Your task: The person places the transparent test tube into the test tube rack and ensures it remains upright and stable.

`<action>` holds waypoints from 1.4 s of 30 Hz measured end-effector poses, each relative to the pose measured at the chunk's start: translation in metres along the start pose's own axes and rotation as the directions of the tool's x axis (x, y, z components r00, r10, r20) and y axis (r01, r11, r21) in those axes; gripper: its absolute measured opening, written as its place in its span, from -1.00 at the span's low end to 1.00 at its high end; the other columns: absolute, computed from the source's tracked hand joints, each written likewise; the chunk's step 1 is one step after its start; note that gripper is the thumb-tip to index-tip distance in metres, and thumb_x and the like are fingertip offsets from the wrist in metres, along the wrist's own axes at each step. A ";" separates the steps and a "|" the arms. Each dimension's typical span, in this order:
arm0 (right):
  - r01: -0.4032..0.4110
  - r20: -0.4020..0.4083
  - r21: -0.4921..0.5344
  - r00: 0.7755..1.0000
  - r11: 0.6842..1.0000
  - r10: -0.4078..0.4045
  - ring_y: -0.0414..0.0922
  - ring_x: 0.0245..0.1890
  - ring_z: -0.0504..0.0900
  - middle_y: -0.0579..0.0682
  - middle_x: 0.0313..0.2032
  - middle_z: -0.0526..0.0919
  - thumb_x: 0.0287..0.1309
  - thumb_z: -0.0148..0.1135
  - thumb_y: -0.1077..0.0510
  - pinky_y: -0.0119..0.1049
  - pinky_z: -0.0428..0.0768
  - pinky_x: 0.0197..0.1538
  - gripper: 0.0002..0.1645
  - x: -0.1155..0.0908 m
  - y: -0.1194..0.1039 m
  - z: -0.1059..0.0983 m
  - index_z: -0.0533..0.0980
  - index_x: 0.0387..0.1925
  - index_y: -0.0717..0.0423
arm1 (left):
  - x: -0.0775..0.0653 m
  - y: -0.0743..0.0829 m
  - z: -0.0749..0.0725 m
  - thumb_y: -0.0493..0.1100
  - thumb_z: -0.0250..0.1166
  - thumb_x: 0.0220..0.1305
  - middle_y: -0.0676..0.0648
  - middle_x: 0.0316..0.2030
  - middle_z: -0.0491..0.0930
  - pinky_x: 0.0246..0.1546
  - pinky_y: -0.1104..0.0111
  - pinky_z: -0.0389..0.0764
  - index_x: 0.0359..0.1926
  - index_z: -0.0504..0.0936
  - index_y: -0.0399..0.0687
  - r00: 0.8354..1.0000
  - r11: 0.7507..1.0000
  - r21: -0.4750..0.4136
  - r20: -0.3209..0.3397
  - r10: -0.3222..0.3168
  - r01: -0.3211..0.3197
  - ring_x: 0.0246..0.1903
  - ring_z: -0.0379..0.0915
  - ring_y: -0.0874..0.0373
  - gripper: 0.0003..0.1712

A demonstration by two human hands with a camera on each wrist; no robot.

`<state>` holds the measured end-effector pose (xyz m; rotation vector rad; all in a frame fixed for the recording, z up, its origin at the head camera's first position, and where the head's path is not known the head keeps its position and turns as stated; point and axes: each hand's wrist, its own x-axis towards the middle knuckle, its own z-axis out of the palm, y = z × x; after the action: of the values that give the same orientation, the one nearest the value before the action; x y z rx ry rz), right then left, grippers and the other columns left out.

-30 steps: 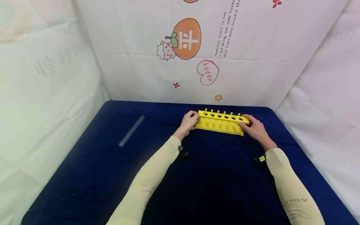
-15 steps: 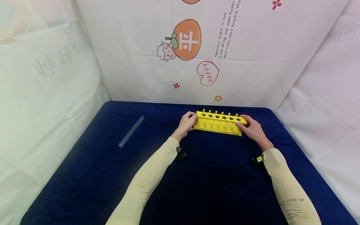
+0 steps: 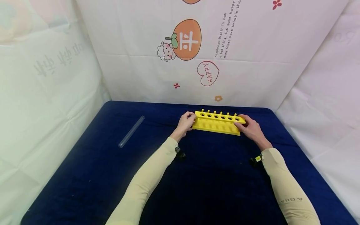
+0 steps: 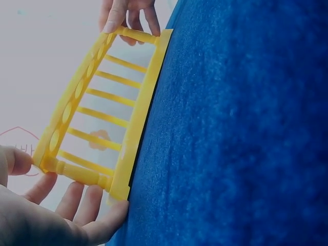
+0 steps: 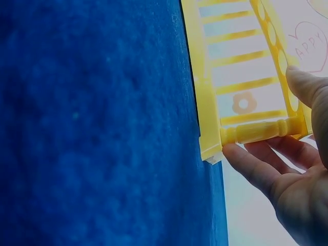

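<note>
A yellow test tube rack [image 3: 216,125] stands upright near the back of the blue table, with a row of round holes along its top bar and pegs behind. My left hand [image 3: 184,123] grips its left end; in the left wrist view, the thumb and fingers of that hand [image 4: 56,210] curl about the top corner and end post. At the other end my right hand [image 3: 251,128] holds the rack, its thumb on the top bar and its fingers around the end post [image 5: 256,131]. A clear glass test tube [image 3: 131,132] lies on the table to the left, apart from both hands.
Dark blue cloth covers the table [image 3: 213,187]. A white printed curtain [image 3: 135,75] rises right behind the rack, and more white cloth [image 3: 50,109] hangs at the left and right sides.
The rack has shifted slightly to the left, with both hands still holding its ends. The test tube has stayed where it was.
</note>
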<state>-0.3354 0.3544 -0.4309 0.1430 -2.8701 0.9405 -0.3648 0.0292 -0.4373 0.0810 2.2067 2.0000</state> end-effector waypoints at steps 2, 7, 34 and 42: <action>0.003 0.001 0.006 1.000 1.000 -0.003 0.14 0.00 0.48 0.30 0.19 0.43 0.29 0.07 -0.36 -0.03 0.48 -0.03 -0.06 0.000 -0.001 0.000 0.17 0.45 0.13 | 0.000 0.000 -0.001 0.11 0.08 0.41 -0.15 0.10 0.54 0.01 0.04 0.64 0.11 0.53 0.15 1.000 1.000 0.004 -0.002 -0.004 0.004 0.07 0.55 -0.06 -0.65; -0.002 0.001 0.019 1.000 1.000 0.002 0.14 0.00 0.48 0.30 0.20 0.43 0.27 0.06 -0.39 -0.05 0.48 -0.03 -0.03 0.000 -0.002 0.002 0.16 0.46 0.13 | 0.001 0.000 -0.003 0.12 0.09 0.41 -0.12 0.07 0.55 0.00 0.05 0.64 0.11 0.53 0.17 1.000 1.000 0.015 -0.007 -0.009 0.009 0.06 0.56 -0.04 -0.65; 0.008 0.014 0.016 1.000 1.000 -0.008 0.12 -0.01 0.47 0.28 0.20 0.43 0.24 0.04 -0.44 -0.07 0.48 -0.04 -0.01 0.008 -0.007 0.009 0.16 0.46 0.10 | -0.001 0.000 -0.016 0.11 0.10 0.41 -0.11 0.06 0.55 0.01 0.03 0.64 0.08 0.54 0.17 1.000 1.000 0.005 -0.003 -0.007 0.007 0.08 0.55 -0.07 -0.68; 0.020 0.027 0.010 0.999 1.000 -0.020 0.12 -0.03 0.47 0.29 0.16 0.44 0.26 0.04 -0.42 -0.06 0.47 -0.05 -0.03 0.009 -0.012 0.011 0.16 0.46 0.11 | -0.003 0.000 -0.021 0.10 0.10 0.41 -0.10 0.05 0.54 -0.01 0.05 0.65 0.08 0.54 0.17 1.000 1.000 0.010 -0.019 -0.017 0.017 0.07 0.55 -0.04 -0.68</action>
<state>-0.3441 0.3379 -0.4317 0.1868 -2.8833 0.9569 -0.3648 0.0083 -0.4355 0.0448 2.2217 1.9884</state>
